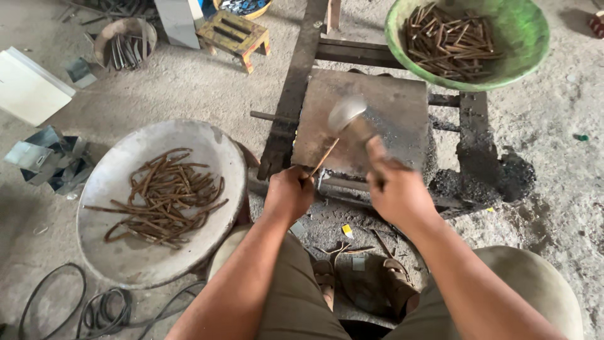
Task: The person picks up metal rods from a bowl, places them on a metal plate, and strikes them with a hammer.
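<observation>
Rusty rod [324, 157], thin, stiff and light, pinched in closed left hand [288, 194] at near end, far end flat on steel plate [390, 113]; blurred hammer [347, 114] gripped by right hand [397, 192].

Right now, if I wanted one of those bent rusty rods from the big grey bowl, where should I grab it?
Probably take a bent rod at the pile's right edge in the grey bowl. Pinch its free end from above, coming from the right: those ends stick out clear, while the middle ones are tangled together.
</observation>
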